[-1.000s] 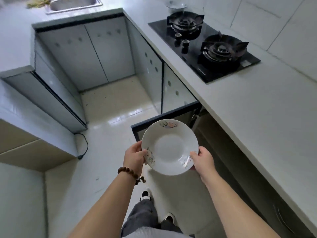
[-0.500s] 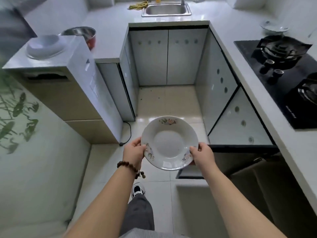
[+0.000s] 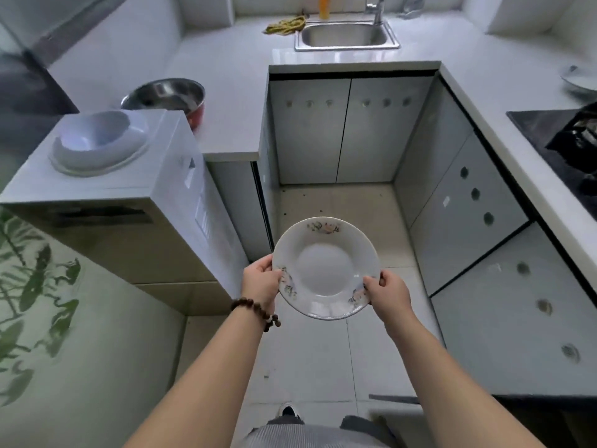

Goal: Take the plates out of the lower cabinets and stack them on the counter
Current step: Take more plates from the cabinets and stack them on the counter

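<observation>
I hold a white plate with small flower prints (image 3: 324, 268) level in front of me, above the floor tiles. My left hand (image 3: 261, 279) grips its left rim and my right hand (image 3: 386, 294) grips its right rim. A bead bracelet sits on my left wrist. The white counter (image 3: 226, 101) wraps around the room, on the left, at the back and along the right side. An open lower cabinet door (image 3: 517, 318) swings out at my right. Another white dish (image 3: 580, 80) rests on the counter at the far right.
A water dispenser (image 3: 103, 176) stands close on my left, with a steel bowl (image 3: 166, 97) on the counter behind it. The sink (image 3: 345, 35) with a tap and a yellow cloth is at the back. A black gas hob (image 3: 568, 140) is on the right counter.
My view has swung left, away from the hob and the right counter, toward the sink and the water dispenser. Both hands kept their grip on the plate throughout.
</observation>
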`<state>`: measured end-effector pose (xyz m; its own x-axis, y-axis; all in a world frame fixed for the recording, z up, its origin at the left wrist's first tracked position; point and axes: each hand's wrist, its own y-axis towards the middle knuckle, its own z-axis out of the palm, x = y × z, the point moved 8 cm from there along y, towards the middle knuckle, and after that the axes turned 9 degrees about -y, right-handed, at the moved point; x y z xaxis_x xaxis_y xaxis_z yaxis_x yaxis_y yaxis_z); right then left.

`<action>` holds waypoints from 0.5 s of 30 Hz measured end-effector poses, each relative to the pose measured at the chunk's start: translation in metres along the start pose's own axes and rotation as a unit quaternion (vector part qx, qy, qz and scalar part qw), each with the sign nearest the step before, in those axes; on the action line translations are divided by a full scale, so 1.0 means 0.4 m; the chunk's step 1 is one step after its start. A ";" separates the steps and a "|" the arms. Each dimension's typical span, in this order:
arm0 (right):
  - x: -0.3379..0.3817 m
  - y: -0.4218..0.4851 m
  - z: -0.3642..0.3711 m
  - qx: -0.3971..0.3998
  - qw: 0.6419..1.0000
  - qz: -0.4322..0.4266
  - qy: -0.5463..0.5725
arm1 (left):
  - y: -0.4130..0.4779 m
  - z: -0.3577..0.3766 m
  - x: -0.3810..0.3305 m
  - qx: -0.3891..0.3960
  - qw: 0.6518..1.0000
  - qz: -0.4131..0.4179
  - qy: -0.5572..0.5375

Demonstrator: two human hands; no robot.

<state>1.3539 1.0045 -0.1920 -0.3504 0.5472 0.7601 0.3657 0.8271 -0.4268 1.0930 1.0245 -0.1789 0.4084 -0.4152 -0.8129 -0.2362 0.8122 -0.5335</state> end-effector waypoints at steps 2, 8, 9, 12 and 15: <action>0.037 0.050 0.001 -0.013 1.000 0.003 0.013 | 0.060 0.035 -0.035 0.014 1.000 -0.006 0.002; 0.104 0.243 -0.023 -0.051 0.998 0.019 0.030 | 0.246 0.191 -0.091 0.057 0.998 -0.012 0.016; 0.112 0.284 -0.029 -0.054 0.998 0.021 0.034 | 0.280 0.225 -0.096 0.064 0.998 -0.014 0.021; 0.143 0.416 -0.052 -0.062 0.997 0.024 0.047 | 0.390 0.330 -0.111 0.079 0.996 -0.018 0.041; 0.195 0.555 -0.093 -0.078 0.995 0.024 0.059 | 0.501 0.456 -0.145 0.098 0.993 -0.019 0.057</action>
<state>1.4401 1.2260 -0.2093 -0.2288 0.5594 0.7967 0.5117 0.7654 -0.3904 1.1829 1.2860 -0.1959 0.3082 -0.4810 -0.8208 -0.0418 0.8551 -0.5168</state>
